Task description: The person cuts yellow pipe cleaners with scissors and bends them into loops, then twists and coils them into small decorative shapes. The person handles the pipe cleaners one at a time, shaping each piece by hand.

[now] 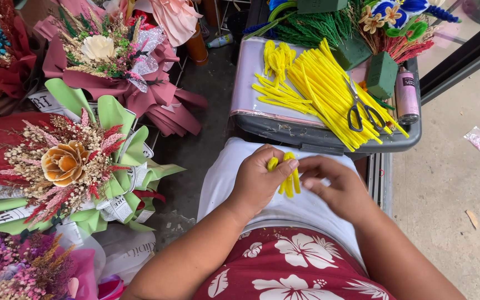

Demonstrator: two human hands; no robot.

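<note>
My left hand grips a small bundle of bent yellow pipe cleaners over my lap. My right hand touches the same bundle from the right, fingers curled on its loops. Just beyond my hands, a grey tray carries a large pile of loose yellow pipe cleaners with black-handled scissors lying on top.
Green foam blocks, a pink spray can and coloured craft flowers crowd the tray's far right. Wrapped dried-flower bouquets, one green and one maroon, fill the floor at left. Bare concrete lies to the right.
</note>
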